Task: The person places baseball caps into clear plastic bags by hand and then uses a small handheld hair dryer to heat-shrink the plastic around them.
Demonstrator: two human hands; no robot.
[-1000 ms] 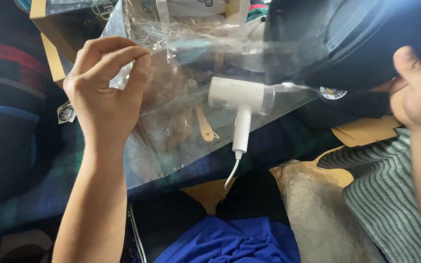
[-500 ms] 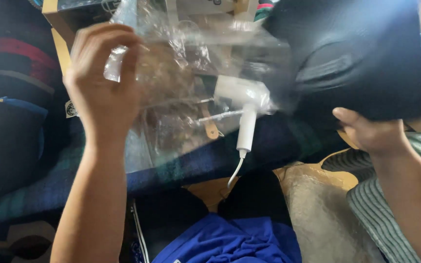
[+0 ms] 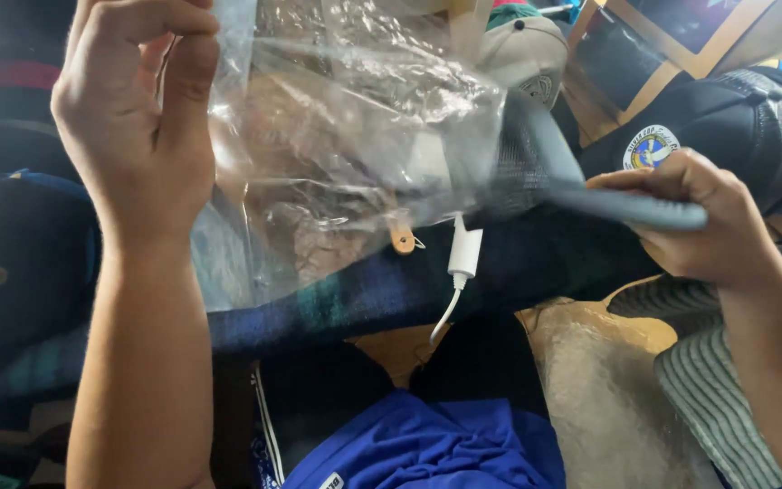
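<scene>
Piled caps and cardboard frames fill the background above a dark plaid cloth [image 3: 427, 290]. Left hand [image 3: 138, 118] pinches the upper left edge of a clear plastic bag [image 3: 346, 154], fingers closed on the film. Right hand [image 3: 699, 226] grips the brim of a dark mesh-backed cap [image 3: 545, 172], whose crown enters the bag mouth. Half a second ago the cap was outside the bag, held higher. A white adapter [image 3: 463, 254] with cable hangs below the bag. A black badge cap [image 3: 726, 127] lies behind the right hand.
</scene>
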